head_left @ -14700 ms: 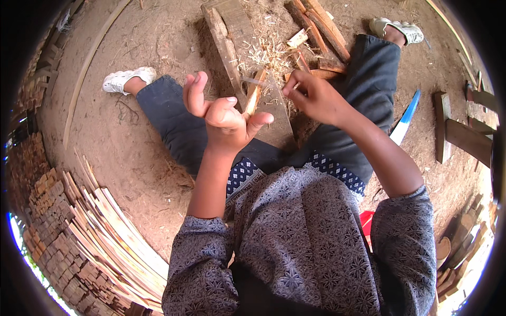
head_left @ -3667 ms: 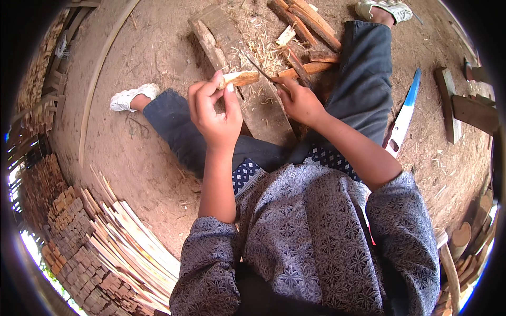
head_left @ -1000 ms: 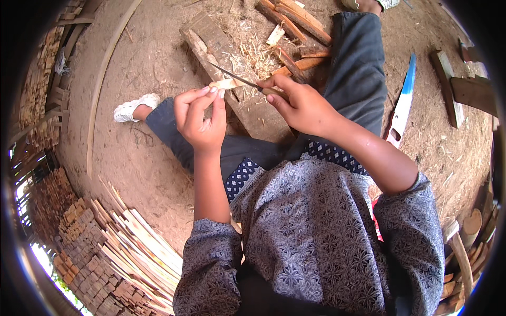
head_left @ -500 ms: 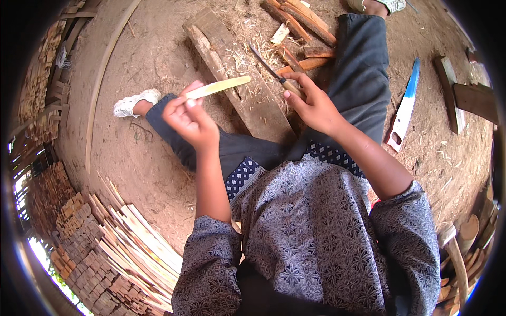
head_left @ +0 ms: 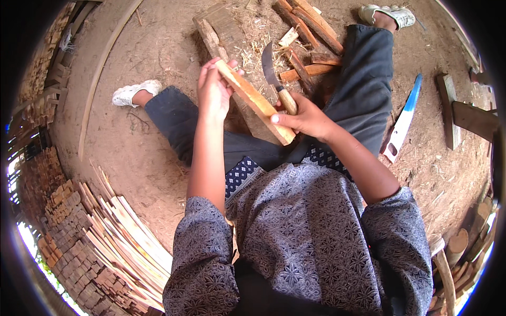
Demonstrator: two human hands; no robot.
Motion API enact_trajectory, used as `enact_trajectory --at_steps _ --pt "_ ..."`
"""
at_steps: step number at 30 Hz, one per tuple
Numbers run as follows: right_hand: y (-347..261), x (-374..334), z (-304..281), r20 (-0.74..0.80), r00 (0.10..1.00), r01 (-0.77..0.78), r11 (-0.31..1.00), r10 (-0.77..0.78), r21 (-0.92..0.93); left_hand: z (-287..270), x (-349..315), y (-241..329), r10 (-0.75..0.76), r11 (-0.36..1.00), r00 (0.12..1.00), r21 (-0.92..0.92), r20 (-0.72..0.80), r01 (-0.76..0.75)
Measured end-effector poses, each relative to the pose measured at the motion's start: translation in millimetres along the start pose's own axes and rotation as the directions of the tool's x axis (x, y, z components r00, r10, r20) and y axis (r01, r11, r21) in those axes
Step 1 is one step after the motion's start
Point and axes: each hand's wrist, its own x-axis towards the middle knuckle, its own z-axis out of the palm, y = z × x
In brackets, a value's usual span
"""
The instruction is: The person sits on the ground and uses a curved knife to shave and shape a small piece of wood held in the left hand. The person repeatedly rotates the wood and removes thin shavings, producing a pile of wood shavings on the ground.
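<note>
A flat, pale yellow-brown wooden slat [head_left: 252, 99] slants across the space above my lap, its near end low and to the right. My left hand [head_left: 213, 94] is closed around the slat's far end. In my right hand [head_left: 308, 120] is a curved knife [head_left: 269, 64] with a wooden handle, its dark blade pointing up and away from me, apart from the slat. The thumb of that hand presses against the slat's near part. Below both hands, a thick timber block [head_left: 224, 26] lies on the ground between my legs, partly covered by the slat and my hands.
Reddish-brown wood pieces [head_left: 315, 29] and shavings [head_left: 253, 58] lie beyond the knife. On the right are a handsaw [head_left: 405, 118] with a blue tip and a wooden beam [head_left: 449, 113]. Long strips [head_left: 129, 226] and stacked small blocks [head_left: 68, 237] fill the lower left.
The slat has turned from pointing right to slanting down toward me, showing its broad face. My right hand has come against it, and the knife has rolled so its curved blade shows wide.
</note>
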Motion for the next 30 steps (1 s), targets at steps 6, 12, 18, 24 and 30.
enact_trajectory --at_steps 6,12,18,24,30 --pt "-1.1 11.6 24.6 -0.130 0.992 0.020 0.988 0.000 0.154 -4.2 -15.4 -36.4 -0.103 0.986 0.994 0.132 0.033 0.098" --pt "-19.6 39.1 29.7 -0.160 0.985 -0.024 0.968 0.065 0.248 2.1 -96.1 -43.4 0.274 0.795 0.942 0.504 0.196 -0.336" --pt "-23.0 61.0 49.5 -0.079 0.996 -0.011 0.930 0.043 0.368 15.0 -82.9 -24.7 0.645 -0.128 0.369 0.570 0.669 -0.811" --pt "-32.5 55.7 33.3 -0.146 0.988 -0.038 0.994 0.053 0.104 7.8 -44.7 -47.5 0.785 0.164 0.443 0.544 0.433 -0.823" --pt "0.3 64.7 2.7 -0.069 0.997 -0.054 0.984 0.043 -0.169 4.0 -27.1 -65.2 0.703 0.277 0.665 0.764 0.252 -0.583"
